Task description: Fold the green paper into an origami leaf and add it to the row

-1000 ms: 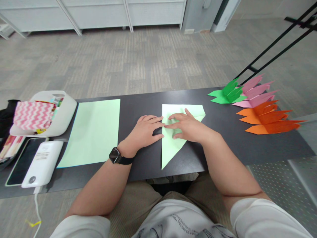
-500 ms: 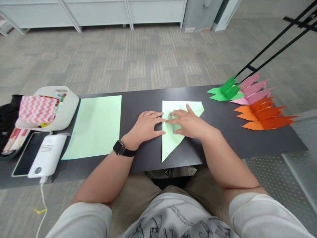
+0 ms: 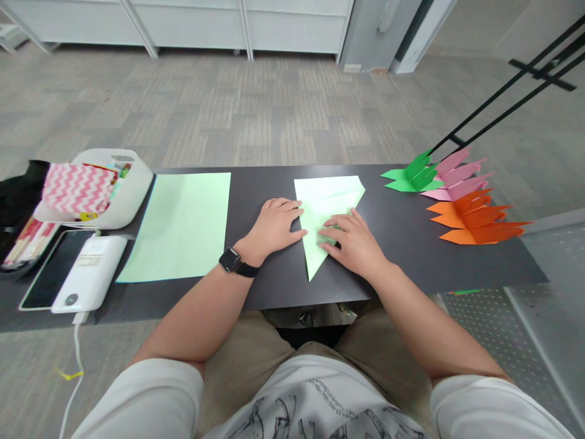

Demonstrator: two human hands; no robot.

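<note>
A pale green sheet folded into a long pointed shape (image 3: 326,198) lies on the dark table (image 3: 411,244), its tip toward me. My left hand (image 3: 274,225) rests flat against the sheet's left edge, fingers stretched out. My right hand (image 3: 354,244) lies flat on the lower right part of the folded sheet, fingers spread and pressing it down. A black watch (image 3: 231,261) sits on my left wrist. Neither hand holds anything.
An unfolded pale green sheet (image 3: 180,225) lies to the left. Further left are a white basket (image 3: 132,195) with a pink zigzag pouch (image 3: 77,188), a white power bank (image 3: 89,274) and a phone (image 3: 43,277). Folded green, pink and orange paper shapes (image 3: 457,195) lie at the right.
My right hand has slid down the folded sheet toward its tip, uncovering the upper part. My left hand stays at the left edge. The view has shifted slightly.
</note>
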